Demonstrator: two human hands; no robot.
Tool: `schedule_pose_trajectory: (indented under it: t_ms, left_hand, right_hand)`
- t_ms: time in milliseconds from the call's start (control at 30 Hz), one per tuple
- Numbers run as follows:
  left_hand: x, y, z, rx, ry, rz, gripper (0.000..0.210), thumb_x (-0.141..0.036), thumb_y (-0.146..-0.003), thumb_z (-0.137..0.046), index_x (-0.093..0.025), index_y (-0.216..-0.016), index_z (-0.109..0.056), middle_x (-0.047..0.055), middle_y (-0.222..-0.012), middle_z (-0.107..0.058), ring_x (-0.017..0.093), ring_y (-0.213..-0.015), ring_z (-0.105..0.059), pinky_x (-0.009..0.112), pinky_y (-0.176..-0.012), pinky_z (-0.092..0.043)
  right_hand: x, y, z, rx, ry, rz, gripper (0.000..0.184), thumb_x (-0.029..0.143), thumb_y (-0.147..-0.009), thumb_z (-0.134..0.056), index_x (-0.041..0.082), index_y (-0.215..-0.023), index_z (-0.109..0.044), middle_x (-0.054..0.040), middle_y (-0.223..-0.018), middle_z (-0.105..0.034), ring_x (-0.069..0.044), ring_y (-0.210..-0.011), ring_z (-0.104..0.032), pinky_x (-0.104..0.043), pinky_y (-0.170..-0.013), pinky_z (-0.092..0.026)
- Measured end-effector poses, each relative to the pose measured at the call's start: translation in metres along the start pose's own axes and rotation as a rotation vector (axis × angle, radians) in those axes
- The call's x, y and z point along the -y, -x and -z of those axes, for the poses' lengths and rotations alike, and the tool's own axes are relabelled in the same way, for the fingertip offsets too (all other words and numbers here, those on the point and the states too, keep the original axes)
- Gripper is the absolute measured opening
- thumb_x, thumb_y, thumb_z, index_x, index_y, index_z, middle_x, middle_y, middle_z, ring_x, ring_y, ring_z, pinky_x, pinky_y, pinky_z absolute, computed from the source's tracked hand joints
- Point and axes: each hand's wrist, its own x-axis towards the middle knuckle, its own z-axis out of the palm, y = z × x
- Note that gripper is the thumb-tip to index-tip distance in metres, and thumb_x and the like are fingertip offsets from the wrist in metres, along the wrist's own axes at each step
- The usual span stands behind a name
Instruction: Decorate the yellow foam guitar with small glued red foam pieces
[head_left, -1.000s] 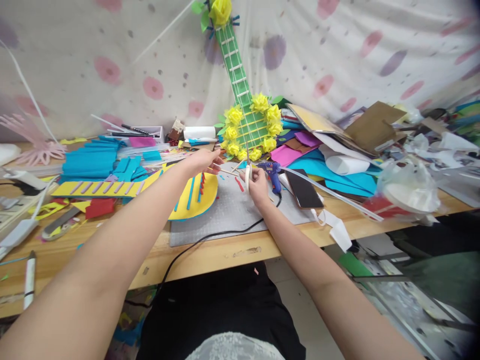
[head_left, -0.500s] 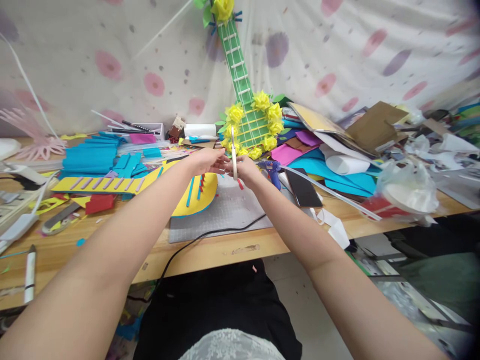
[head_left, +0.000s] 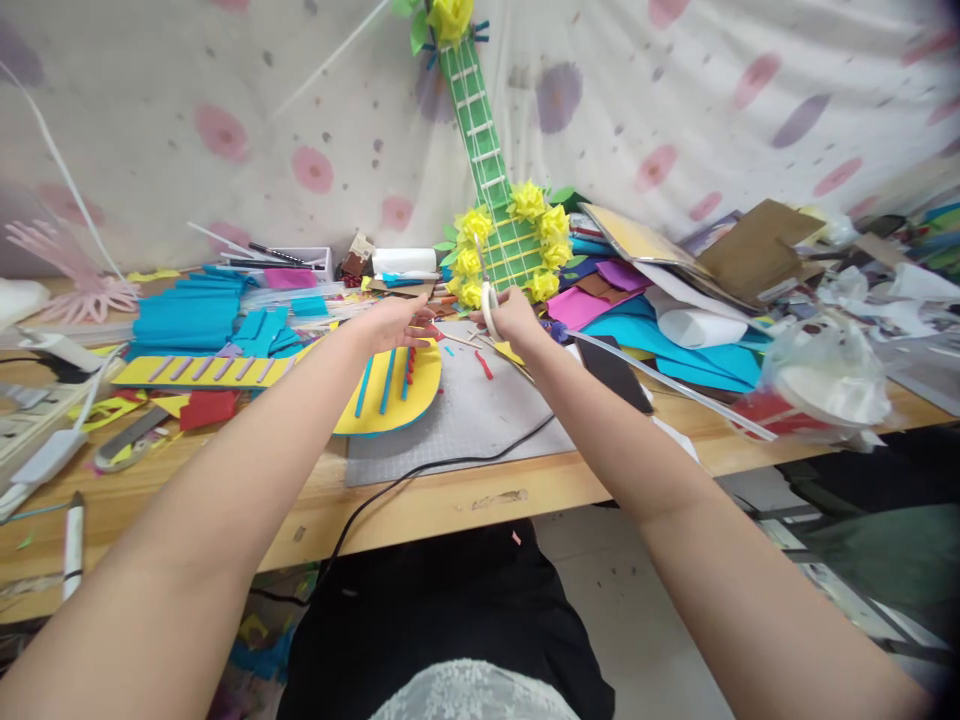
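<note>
Yellow guitar (head_left: 400,411) runs leftward along bench (head_left: 431,503), nearer your left hand (head_left: 399,325) (grip unclear); right hand (head_left: 516,316), apart, clamps scissors (head_left: 489,310).

Two hands (head_left: 517,316) — one pair of scissors (head_left: 488,308) — two craft guitars (head_left: 415,400)

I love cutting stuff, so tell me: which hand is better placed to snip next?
Probably the right hand: it holds the scissors, blades pointing away from the body. The left hand has no scissors.
</note>
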Motion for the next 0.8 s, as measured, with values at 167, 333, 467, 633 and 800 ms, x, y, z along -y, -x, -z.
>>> schedule_pose_trajectory:
  t_ms: [167, 333, 467, 633, 800]
  left_hand:
    - [-0.001, 0.0, 0.003, 0.015, -0.012, -0.044, 0.019, -0.029, -0.084, -0.053, -0.013, -0.074, -0.056, 0.006, -0.072, -0.06, 0.012, -0.065, -0.06, 0.029, -0.071, -0.05]
    - [0.006, -0.007, 0.01, -0.12, -0.189, -0.21, 0.021, -0.027, -0.071, -0.068, -0.015, -0.063, -0.052, -0.001, -0.056, -0.05, 0.01, -0.055, -0.052, 0.028, -0.068, -0.049]
    - [0.013, -0.013, 0.029, -0.318, -0.377, -0.308, 0.019, -0.023, -0.069, -0.066, -0.016, -0.062, -0.05, -0.002, -0.057, -0.047, 0.01, -0.055, -0.051, 0.027, -0.065, -0.047]
    - [0.011, -0.007, 0.06, -0.434, -0.477, -0.257, 0.021, -0.009, -0.062, -0.062, -0.018, -0.072, -0.047, -0.003, -0.066, -0.048, 0.012, -0.063, -0.056, 0.025, -0.066, -0.045]
    - [0.006, 0.002, 0.084, -0.415, -0.466, -0.201, 0.021, -0.008, -0.061, -0.055, -0.018, -0.077, -0.045, -0.002, -0.069, -0.048, 0.015, -0.069, -0.059, 0.027, -0.066, -0.045]
  right_hand:
    - [0.024, -0.018, 0.037, -0.172, 0.432, 0.183, 0.033, 0.023, -0.067, -0.067, 0.019, -0.09, -0.043, -0.0055, -0.082, -0.058, -0.024, -0.082, -0.06, -0.041, -0.072, -0.049]
    - [0.041, -0.025, 0.061, -0.219, 0.821, 0.149, 0.038, 0.014, -0.068, -0.059, 0.012, -0.103, -0.045, -0.0143, -0.094, -0.059, -0.03, -0.092, -0.058, -0.042, -0.08, -0.045]
    - [0.041, -0.022, 0.063, -0.169, 0.931, 0.111, 0.044, 0.015, -0.069, -0.057, 0.01, -0.111, -0.044, -0.0174, -0.101, -0.059, -0.031, -0.095, -0.058, -0.041, -0.079, -0.046]
    - [0.043, -0.024, 0.062, -0.169, 0.875, 0.169, 0.044, 0.012, -0.067, -0.058, 0.012, -0.108, -0.044, -0.0146, -0.094, -0.059, -0.031, -0.094, -0.058, -0.046, -0.081, -0.045]
    - [0.04, -0.039, 0.062, -0.151, 0.601, 0.256, 0.034, 0.007, -0.06, -0.064, 0.016, -0.087, -0.045, -0.0074, -0.074, -0.054, -0.034, -0.093, -0.057, -0.054, -0.083, -0.044]
